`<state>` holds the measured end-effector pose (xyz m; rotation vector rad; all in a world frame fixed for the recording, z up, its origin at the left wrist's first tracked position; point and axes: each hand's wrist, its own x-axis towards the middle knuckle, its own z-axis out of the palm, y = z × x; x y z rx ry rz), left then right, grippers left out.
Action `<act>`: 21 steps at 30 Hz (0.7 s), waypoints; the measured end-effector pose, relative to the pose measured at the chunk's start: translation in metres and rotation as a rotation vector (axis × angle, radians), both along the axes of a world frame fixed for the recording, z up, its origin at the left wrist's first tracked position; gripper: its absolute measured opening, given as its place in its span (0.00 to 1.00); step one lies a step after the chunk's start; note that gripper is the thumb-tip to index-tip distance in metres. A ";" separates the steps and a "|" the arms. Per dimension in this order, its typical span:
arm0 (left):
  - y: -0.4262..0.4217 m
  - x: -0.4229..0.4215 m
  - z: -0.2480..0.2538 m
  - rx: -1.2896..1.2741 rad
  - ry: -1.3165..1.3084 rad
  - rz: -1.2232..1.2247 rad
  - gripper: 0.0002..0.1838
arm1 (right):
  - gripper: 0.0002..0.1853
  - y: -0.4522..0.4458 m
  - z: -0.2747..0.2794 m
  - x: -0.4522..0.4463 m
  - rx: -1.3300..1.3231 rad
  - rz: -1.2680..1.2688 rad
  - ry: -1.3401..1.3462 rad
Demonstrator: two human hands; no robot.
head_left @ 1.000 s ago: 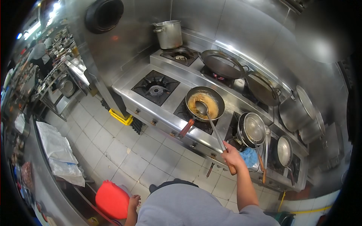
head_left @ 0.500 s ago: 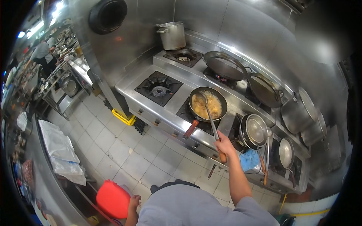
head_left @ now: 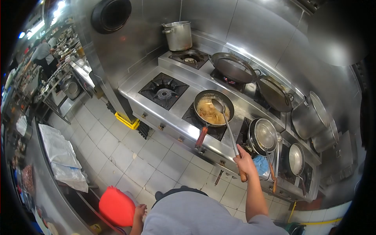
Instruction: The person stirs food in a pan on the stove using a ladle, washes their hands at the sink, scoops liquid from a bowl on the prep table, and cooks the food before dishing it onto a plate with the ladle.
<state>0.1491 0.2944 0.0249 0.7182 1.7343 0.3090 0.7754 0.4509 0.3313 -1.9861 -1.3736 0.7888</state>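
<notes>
My right hand [head_left: 245,159] is closed around the wooden grip of a long-handled metal ladle [head_left: 231,131]. The ladle's bowl rests in a dark frying pan [head_left: 231,116], where yellowish-brown food bubbles in liquid [head_left: 208,110]. The pan sits on a front burner, its reddish-brown handle [head_left: 201,137] pointing toward me. Down by my side, my left hand [head_left: 140,211] hangs with loosely bent fingers, apart and with nothing visible in them. It is nearest to a red plastic object [head_left: 116,205], possibly a stool.
Right of the pan are stacked pans [head_left: 265,133], a blue cloth [head_left: 261,165] and another frying pan [head_left: 296,160]. Woks [head_left: 234,67] and a tall pot [head_left: 178,36] stand on the rear burners. Behind on the left is a counter with white cloths [head_left: 62,156]; a person [head_left: 42,55] stands far off.
My right hand and the ladle have shifted right and slightly down. The ladle's bowl has moved from the pan's left side toward its right side. My left hand stays low.
</notes>
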 end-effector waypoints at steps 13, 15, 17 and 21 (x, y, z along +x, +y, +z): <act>0.021 0.005 -0.007 0.043 -0.096 0.052 0.23 | 0.40 0.009 0.006 -0.012 -0.151 0.073 0.366; 0.014 0.003 -0.010 0.011 -0.063 0.052 0.23 | 0.41 0.015 0.003 -0.028 -0.031 0.009 0.013; 0.006 -0.001 -0.012 0.012 -0.079 0.090 0.22 | 0.41 0.013 0.007 -0.040 -0.021 -0.045 0.150; -0.005 0.000 0.013 0.009 0.049 0.021 0.21 | 0.40 0.007 0.007 -0.040 0.012 -0.118 0.464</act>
